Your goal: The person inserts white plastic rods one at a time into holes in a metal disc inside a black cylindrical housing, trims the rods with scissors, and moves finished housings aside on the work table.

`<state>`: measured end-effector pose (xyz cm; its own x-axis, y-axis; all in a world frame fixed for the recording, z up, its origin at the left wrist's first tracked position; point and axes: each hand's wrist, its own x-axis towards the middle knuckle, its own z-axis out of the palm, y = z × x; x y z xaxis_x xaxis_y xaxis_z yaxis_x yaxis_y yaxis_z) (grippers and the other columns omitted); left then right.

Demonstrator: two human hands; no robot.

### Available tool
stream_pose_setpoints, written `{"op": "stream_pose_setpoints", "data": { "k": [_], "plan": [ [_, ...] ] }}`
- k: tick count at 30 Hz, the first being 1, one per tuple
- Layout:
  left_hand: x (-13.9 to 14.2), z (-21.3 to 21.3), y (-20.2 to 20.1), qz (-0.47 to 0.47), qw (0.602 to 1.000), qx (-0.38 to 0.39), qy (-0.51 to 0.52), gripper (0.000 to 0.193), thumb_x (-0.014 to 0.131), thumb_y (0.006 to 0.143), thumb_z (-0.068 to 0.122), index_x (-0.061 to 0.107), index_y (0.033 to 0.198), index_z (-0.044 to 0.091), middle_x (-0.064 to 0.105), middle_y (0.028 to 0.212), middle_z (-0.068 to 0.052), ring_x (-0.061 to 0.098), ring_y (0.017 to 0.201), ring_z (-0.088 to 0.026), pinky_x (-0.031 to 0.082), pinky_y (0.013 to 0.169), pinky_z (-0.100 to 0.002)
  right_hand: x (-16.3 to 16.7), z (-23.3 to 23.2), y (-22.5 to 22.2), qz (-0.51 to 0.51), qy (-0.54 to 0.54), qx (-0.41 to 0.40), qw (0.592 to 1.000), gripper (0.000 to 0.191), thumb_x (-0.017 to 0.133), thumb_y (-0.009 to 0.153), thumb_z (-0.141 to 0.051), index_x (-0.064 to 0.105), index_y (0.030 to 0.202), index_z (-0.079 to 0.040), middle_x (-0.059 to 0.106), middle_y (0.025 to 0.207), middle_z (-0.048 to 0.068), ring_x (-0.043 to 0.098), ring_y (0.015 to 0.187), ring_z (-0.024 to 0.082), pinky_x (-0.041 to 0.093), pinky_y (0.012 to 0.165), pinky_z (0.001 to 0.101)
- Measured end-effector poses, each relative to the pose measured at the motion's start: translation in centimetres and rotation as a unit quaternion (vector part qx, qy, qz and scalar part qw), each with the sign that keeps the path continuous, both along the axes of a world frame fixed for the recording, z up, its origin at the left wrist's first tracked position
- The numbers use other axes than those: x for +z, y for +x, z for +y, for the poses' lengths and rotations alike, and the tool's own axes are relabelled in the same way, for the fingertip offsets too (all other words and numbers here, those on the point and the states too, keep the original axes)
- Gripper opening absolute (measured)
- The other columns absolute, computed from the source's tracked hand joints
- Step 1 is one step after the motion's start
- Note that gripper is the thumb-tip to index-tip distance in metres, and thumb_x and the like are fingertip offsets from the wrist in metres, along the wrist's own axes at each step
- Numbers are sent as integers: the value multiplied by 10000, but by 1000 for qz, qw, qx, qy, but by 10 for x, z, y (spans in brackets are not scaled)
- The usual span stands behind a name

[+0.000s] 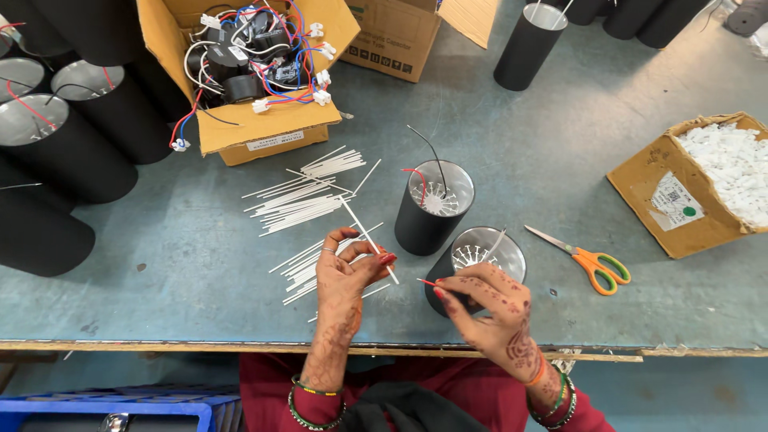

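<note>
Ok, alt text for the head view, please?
The left hand pinches a thin white tube while the right hand holds a red wire end beside a black cylinder housing. Orange-handled scissors lie to the right.

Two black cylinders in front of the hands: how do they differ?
The far cylinder stands upright on the table; the near cylinder is tilted toward the person, with the right hand on it. The far cylinder has a red and a black wire sticking out of its top; at the near cylinder a red wire tip is pinched by the right hand. Both are black outside, with a shiny interior and white finned insert.
</note>
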<state>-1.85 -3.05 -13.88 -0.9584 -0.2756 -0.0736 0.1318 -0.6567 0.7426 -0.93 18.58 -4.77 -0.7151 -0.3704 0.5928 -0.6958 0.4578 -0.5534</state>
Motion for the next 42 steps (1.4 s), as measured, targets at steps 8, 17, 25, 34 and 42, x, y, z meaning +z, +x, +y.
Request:
{"op": "stream_pose_setpoints", "data": {
  "k": [8,17,25,34,42],
  "plan": [
    [7,23,5,23,998,9,56,565,743,836,-67,417,1281,53,664,1055,-148,746,930,-234,655,830,-391,-4,-5,1,78,8,3,997,173,822,741,-39,751,895,-67,692,860,46,683,715,170,542,628,288],
    [10,30,7,28,998,14,56,567,750,840,-38,420,1291,57,656,1064,-155,751,933,-236,656,833,-405,-7,-7,2,60,0,-5,998,172,825,732,-26,753,886,-59,695,841,44,667,678,147,527,575,270],
    [18,39,12,25,996,65,52,538,750,837,-59,424,1249,57,652,1056,-152,754,898,-247,654,779,-395,-5,-6,2,46,-22,-3,999,162,838,767,-8,756,902,-44,698,826,40,676,628,124,533,563,259],
    [38,66,26,70,993,93,-5,486,713,844,-108,414,1199,37,725,1025,-198,775,934,-302,657,844,-411,-4,5,-3,-11,-41,6,999,172,738,832,57,757,988,-15,737,869,72,717,751,167,550,677,269],
    [58,84,33,142,973,36,-180,242,741,921,-76,578,1091,-20,793,1089,-194,754,1119,-232,607,950,-322,4,19,-8,-1,-35,-27,999,217,779,770,12,762,984,-22,725,948,103,686,668,129,540,622,253]
  ]
}}
